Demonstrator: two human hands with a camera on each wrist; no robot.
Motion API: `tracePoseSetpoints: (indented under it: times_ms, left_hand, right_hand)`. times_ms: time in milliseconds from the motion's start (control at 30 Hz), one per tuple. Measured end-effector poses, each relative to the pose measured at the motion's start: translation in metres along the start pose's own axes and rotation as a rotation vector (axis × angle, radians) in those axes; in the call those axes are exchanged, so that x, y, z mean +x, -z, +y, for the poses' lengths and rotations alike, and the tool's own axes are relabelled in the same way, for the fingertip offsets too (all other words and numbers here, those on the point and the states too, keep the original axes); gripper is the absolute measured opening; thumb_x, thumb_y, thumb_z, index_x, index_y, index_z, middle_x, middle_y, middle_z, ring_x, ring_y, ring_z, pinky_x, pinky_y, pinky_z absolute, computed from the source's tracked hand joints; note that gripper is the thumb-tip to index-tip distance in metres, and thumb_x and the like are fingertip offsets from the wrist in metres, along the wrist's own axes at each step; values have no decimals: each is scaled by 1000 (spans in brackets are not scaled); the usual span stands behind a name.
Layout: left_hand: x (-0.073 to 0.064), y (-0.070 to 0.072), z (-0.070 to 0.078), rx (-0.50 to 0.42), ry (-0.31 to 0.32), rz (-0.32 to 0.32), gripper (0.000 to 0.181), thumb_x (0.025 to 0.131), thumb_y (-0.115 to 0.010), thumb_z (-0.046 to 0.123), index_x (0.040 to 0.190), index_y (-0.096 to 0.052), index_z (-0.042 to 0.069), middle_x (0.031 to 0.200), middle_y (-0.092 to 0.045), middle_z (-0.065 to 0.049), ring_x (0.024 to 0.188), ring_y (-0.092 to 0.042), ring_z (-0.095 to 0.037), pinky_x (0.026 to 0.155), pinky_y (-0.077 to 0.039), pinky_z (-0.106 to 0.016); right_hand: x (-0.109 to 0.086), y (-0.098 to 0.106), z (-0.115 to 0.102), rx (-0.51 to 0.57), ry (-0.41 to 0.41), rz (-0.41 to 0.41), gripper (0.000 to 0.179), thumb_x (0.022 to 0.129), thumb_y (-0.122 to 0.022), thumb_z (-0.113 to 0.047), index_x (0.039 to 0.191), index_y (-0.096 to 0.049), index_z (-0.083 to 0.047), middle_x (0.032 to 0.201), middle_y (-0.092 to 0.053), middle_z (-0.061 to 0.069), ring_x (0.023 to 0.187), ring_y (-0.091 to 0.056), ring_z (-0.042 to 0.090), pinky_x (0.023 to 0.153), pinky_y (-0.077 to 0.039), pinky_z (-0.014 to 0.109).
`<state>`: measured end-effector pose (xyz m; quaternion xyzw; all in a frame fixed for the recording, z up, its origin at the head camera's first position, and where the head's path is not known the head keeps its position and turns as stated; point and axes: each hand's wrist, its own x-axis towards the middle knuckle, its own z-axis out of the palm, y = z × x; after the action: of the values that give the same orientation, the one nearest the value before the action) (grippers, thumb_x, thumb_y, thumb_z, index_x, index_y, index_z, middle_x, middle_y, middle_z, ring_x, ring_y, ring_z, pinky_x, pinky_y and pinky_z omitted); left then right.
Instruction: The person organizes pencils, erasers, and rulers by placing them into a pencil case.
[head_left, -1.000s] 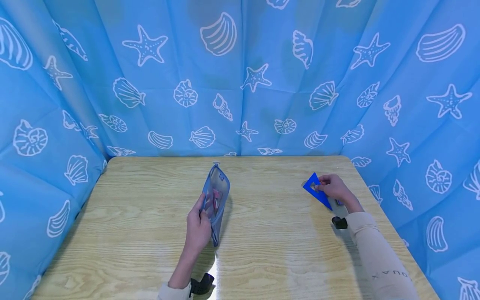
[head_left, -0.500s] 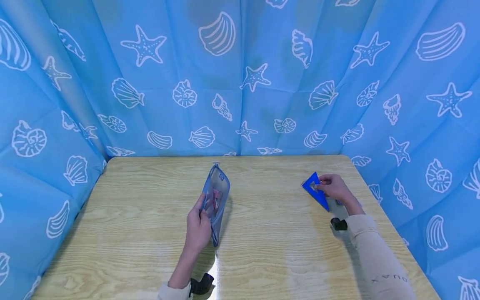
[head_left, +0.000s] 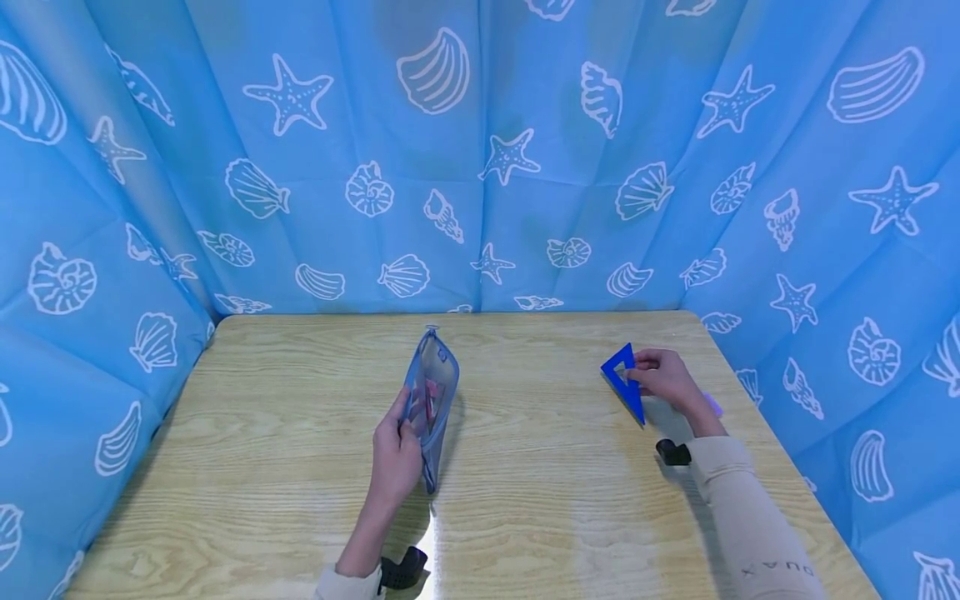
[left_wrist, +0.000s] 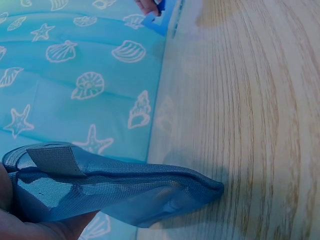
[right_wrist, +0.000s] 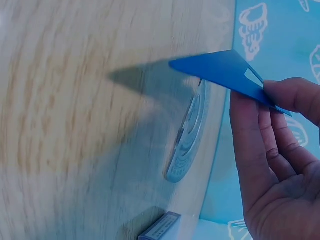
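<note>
Head view, blue triangle in right hand, pouch in left hand

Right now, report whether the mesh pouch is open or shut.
Open: the mesh pouch gapes, with reddish contents visible between its sides.

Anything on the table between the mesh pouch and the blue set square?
No object: just bare wood-grain tabletop between the mesh pouch and the blue set square. The head view shows the whole stretch.
</note>
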<state>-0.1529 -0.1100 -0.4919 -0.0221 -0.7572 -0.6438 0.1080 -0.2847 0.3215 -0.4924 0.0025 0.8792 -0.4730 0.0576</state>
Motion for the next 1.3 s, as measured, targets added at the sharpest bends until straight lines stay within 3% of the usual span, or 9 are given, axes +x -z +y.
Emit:
tracePoseSetpoints:
  times_ms: [233, 533, 767, 1300]
  left_hand:
    - [-1, 1, 0, 7, 3, 1, 55, 101, -28, -7, 155, -27, -10, 159, -34, -29, 144, -37, -46, 118, -34, -55]
    - [-2, 1, -1, -15, 5, -4, 55, 100, -28, -8, 155, -26, -11, 157, -36, -30, 140, -41, -48, 115, -37, -56]
    - [-3, 2, -1, -21, 4, -2, 55, 100, -27, -8, 155, -26, -11, 156, -38, -29, 140, -42, -48, 115, -37, -57]
    - [-1, 4, -2, -60, 21, -12, 56, 101, -26, -9, 156, -23, -9, 156, -39, -28, 138, -46, -46, 114, -40, -53]
  right_hand:
    - [-1, -5, -3, 11, -13, 5, 42, 99, -63, -11, 131, -52, 14, 110, -59, 19, 81, -66, 14, 72, -65, 29]
    - [-12, -11, -12, -8, 52, -1, 38, 100, -63, -10, 128, -54, 13, 108, -60, 19, 87, -64, 17, 72, -65, 30]
    - [-15, -19, -8, 57, 107, 33, 35, 99, -63, -8, 125, -55, 14, 103, -61, 16, 82, -65, 9, 71, -65, 28]
    - [-28, -40, -17, 166, 141, 94, 40, 99, -66, -15, 129, -56, 10, 104, -60, 10, 82, -66, 2, 72, -65, 27]
